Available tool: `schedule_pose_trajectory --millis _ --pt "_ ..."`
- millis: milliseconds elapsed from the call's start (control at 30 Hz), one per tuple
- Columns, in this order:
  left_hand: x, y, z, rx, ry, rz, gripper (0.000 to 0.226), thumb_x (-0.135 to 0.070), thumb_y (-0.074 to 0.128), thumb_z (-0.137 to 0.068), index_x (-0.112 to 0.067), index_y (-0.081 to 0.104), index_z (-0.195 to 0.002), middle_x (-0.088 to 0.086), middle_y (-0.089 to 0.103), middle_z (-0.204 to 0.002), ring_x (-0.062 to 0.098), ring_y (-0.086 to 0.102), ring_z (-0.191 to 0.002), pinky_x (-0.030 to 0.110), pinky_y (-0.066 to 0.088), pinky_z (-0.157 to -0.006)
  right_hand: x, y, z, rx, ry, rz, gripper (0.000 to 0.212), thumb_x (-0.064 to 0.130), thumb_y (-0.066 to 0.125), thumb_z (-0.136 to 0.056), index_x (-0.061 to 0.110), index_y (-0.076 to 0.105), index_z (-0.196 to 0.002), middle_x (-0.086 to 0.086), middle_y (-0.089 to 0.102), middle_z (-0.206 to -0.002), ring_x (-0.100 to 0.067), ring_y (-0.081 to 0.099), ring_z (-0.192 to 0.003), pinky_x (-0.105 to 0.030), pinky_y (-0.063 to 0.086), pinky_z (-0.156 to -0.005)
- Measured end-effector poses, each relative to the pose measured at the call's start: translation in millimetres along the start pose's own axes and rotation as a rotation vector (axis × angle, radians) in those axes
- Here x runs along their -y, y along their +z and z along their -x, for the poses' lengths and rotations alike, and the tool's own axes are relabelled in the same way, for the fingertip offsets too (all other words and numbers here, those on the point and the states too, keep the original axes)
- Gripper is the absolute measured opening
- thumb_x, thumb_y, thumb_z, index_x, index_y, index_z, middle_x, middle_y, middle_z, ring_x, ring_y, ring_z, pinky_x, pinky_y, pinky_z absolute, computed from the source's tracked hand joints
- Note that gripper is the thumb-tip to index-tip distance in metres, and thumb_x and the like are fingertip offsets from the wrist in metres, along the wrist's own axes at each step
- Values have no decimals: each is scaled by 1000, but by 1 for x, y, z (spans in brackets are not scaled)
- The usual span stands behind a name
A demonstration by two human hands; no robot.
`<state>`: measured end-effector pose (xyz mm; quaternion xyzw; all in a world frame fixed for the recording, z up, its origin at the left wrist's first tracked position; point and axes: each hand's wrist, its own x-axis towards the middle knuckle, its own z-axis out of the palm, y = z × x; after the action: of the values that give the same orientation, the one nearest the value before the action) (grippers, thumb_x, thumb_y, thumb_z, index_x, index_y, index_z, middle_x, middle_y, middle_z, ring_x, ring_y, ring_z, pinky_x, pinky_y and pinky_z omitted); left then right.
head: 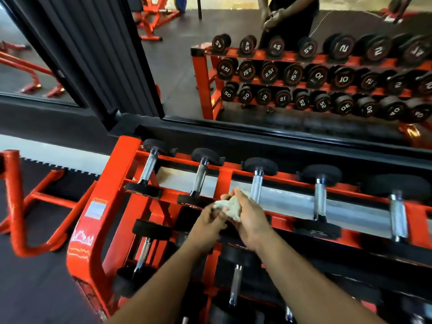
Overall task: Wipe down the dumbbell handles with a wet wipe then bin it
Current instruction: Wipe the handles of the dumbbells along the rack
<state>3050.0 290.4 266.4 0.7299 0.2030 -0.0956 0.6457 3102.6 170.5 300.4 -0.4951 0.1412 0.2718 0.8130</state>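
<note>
From the head camera, both hands met over the orange dumbbell rack [109,195], the left hand [207,226] and the right hand [249,220] each pinching a crumpled white wet wipe [230,206] between them. The wipe hung just in front of the top row, between the second dumbbell handle [199,181] and the third dumbbell handle [256,189], touching neither. A mirror [257,66] behind the rack reflected it all.

Two bare forearms are seen entering from about six o'clock, with no sleeves, watch, bands or gloves worn on them. The left hand [207,226] and the right hand [251,224] are uncovered, and no rings can be made out. In the mirror at twelve o'clock, dark clothing is reflected on the torso.
</note>
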Motion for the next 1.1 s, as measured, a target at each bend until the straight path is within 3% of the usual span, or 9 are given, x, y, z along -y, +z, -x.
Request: schedule_pose_trajectory --millis 100,200,300,433,533,600,800,867,1100 --pt "-7 10 39 24 -80 193 25 -31 65 -100 -15 68 -119 8 77 -112 23 74 -103 33 55 -80 -3 -2 44 39 -47 51 27 28 46 -105 14 64 -91 -15 64 -92 -24 63 -79 -39 51 -75" --pt "-12 9 75 -73 -41 290 19 -24 69 -97 -10 72 -110 10 78 -104 24 73 -100 37 56 -86 -15 -8 87 34 -152 214 20 26 51 -103 11 63 -106 -21 69 -108 -31 68 -100 -47 53 -92" --pt "-12 2 103 -98 39 315 13 -16 68 -98 -8 71 -108 13 78 -103 28 74 -102 41 59 -92 -22 -13 123 16 -261 422 11 21 60 -98 22 64 -108 -9 70 -109 -22 68 -101 -31 56 -85" --pt "-8 -18 130 -69 109 408 17 -16 59 -104 -5 67 -114 17 76 -107 33 74 -102 38 61 -82 -33 -25 158 18 -455 890 43 15 77 -81 34 60 -116 12 68 -108 -2 64 -100 -21 49 -83" --pt "2 -30 149 -107 194 298 18 -30 67 -97 -15 69 -106 12 76 -103 35 73 -100 52 59 -89 -40 -18 183 120 -410 919 61 21 83 -79 34 53 -131 12 65 -118 -3 63 -108 -21 51 -89" --pt "3 -32 163 -126 258 206 11 -29 69 -97 -19 68 -102 4 76 -97 26 73 -95 49 58 -88 -40 -8 195 129 -335 878 59 27 80 -84 34 50 -134 5 68 -112 -5 66 -99 -14 51 -78" --pt "1 -34 202 73 339 213 29 -30 72 -95 -18 64 -120 9 74 -113 29 71 -108 46 59 -92 -45 -3 217 -1 -467 854 2 19 71 -92 19 72 -94 5 71 -77 -5 62 -68 -23 49 -65" --pt "0 -28 212 174 304 202 34 -22 71 -97 -8 63 -127 14 74 -116 31 71 -110 42 58 -94 -41 -9 226 25 -456 787 5 17 68 -94 16 73 -95 2 74 -81 -9 66 -72 -25 53 -68" --pt "-20 23 232 22 279 214 12 -14 71 -96 -5 77 -102 16 78 -98 25 74 -88 37 58 -79 -25 -51 240 -105 -517 860 11 28 61 -97 24 68 -89 1 70 -84 -9 61 -70 -31 50 -71"
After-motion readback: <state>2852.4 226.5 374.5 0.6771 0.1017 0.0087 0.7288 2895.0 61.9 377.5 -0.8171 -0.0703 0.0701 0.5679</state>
